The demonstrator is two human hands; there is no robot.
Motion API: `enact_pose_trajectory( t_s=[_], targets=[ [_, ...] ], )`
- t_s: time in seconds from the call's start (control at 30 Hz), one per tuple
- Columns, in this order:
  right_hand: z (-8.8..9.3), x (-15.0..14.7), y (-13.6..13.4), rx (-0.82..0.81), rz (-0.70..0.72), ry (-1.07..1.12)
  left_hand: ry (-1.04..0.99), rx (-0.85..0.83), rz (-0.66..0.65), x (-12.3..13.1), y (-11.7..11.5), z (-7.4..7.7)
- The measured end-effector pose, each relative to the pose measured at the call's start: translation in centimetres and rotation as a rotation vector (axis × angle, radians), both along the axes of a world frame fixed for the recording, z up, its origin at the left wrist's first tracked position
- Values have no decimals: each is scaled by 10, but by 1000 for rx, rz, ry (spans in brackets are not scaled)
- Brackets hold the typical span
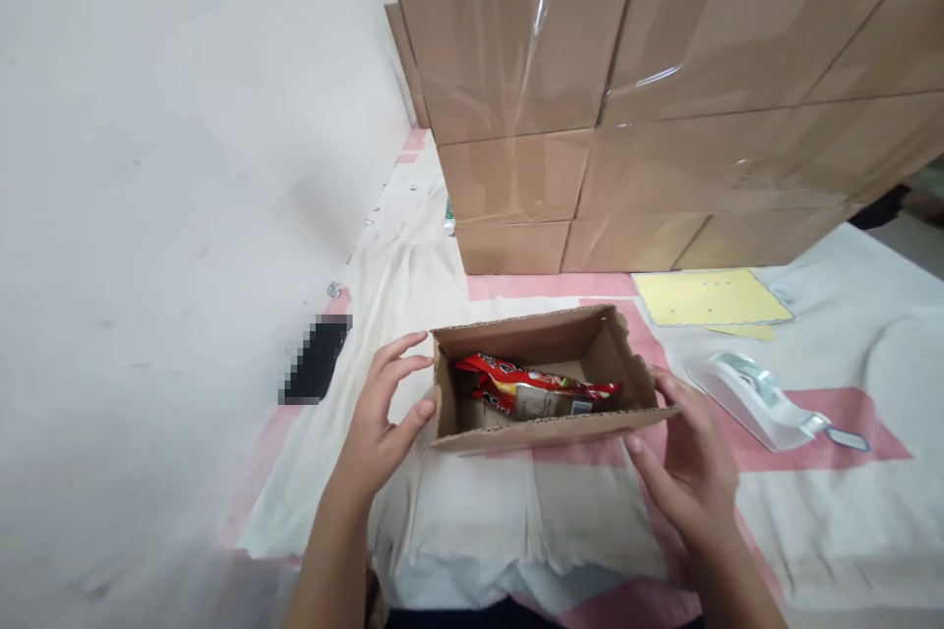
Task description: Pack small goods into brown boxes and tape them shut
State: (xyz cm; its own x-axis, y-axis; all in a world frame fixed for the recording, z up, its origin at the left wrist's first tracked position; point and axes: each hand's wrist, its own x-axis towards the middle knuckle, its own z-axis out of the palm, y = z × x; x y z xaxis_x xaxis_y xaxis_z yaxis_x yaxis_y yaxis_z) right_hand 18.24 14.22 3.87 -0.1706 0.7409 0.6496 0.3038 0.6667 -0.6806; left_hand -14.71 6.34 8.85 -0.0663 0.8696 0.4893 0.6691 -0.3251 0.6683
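Note:
A small open-topped cardboard box (pixel 553 430) sits in front of me on the cloth-covered surface. Inside lie red snack packets (pixel 542 383); how many overlap there I cannot tell. At the box's left end is my left hand (pixel 387 418), its fingers spread and curved, the fingertips at or just beside the edge. My right hand (pixel 689 452) is round the right end, thumb at the near side and the other fingers partly hidden behind the cardboard. The box's rim looks rough and cut, with no lid flaps over the opening.
A white tape dispenser (pixel 759 403) stands to the right, near yellow paper sheets (pixel 712 298). A large taped cardboard panel (pixel 664 108) rises behind the box. A dark, partly pixelated object (pixel 321 361) lies left, beside the white wall (pixel 177 216). The pink-and-white cloth (pixel 479 501) is wrinkled.

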Motion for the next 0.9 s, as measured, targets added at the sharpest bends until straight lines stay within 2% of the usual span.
enact_pose_trajectory(
  t_s=[0.1, 0.27, 0.4, 0.5, 0.6, 0.7, 0.8, 0.9],
  targets=[
    [10, -4, 1, 51, 50, -59, 12, -39, -59, -2, 7, 3],
    [26, -14, 5, 5, 107, -94, -76, -291, -114, -4, 15, -4],
    [31, -21, 1, -18, 74, -130, -163, -165, -212, -8, 15, -14],
    [34, -28, -2, -64, 32, -127, -180, -204, -83, 1, 18, -19],
    [42, -34, 3, -169, -72, -98, -301, -282, 59, 16, 26, -15],
    [56, -35, 13, -222, -14, -126, -366, -288, 93, 22, 36, -12],
    [66, -34, 21, -142, 104, -173, -190, -171, 69, 12, 43, -16],
    [70, -32, 20, -22, 95, -259, 224, 26, 73, 1, 42, -21]
  ],
)
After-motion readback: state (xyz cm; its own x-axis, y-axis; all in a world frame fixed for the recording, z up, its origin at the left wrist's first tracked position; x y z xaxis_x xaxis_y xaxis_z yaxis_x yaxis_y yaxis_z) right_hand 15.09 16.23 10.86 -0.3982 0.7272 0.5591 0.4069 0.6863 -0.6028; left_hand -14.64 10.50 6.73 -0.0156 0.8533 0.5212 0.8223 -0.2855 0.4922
